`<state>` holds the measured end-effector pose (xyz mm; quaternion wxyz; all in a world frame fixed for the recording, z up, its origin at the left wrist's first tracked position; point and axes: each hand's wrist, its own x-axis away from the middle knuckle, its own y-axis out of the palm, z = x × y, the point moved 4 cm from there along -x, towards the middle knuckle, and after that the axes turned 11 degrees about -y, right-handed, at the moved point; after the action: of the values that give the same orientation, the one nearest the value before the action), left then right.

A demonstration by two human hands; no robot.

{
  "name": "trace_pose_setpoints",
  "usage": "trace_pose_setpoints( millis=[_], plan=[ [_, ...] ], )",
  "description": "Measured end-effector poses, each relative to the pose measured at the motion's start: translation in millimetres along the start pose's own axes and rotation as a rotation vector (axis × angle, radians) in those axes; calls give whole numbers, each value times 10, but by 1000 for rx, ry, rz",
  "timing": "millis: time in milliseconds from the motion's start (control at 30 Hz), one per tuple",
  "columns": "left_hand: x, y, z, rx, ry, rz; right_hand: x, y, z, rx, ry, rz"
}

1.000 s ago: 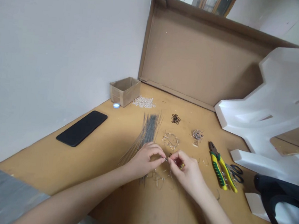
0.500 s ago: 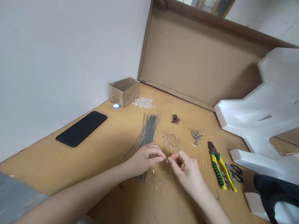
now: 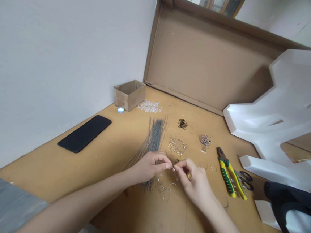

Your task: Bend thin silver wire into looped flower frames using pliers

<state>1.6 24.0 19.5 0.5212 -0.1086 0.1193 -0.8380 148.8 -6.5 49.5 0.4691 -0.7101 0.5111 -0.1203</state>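
My left hand point(image 3: 152, 166) pinches one end of a short thin wire piece point(image 3: 173, 167), thumb against fingertips. On its other side my right hand point(image 3: 192, 176) pinches the same small piece, and a bit of something yellow shows by its fingers. A bundle of grey wires point(image 3: 156, 134) lies partly under my left hand. Just beyond the hands is a loose ring of bent wire pieces point(image 3: 178, 146). More bent wire point(image 3: 165, 188) lies below the fingertips.
Pliers point(image 3: 228, 173) and scissors point(image 3: 245, 179) lie right. Behind are black rings point(image 3: 182, 124), a wire coil point(image 3: 205, 139), clear beads point(image 3: 149, 106) and a small box point(image 3: 129, 95). A phone point(image 3: 85, 133) lies left; white foam point(image 3: 288, 95) stands right.
Both hands have shifted very slightly, the fingertips staying close together. The rest of the table looks the same.
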Motion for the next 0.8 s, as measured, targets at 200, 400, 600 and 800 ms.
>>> trace_pose_setpoints(
  millis=[200, 400, 600, 800],
  plan=[
    [-8, -21, 20, 53, -55, -13, -10, -12, 22, 12, 4, 10],
    [-16, -29, 23, -22, 55, 26, -5, -23, 43, -53, 52, 40],
    [-6, -34, 51, -93, 137, 40, -16, 6, 101, -254, 141, 65],
    [-2, -31, 41, 13, 143, 38, -42, 49, 133, -481, 246, 94]
  ],
)
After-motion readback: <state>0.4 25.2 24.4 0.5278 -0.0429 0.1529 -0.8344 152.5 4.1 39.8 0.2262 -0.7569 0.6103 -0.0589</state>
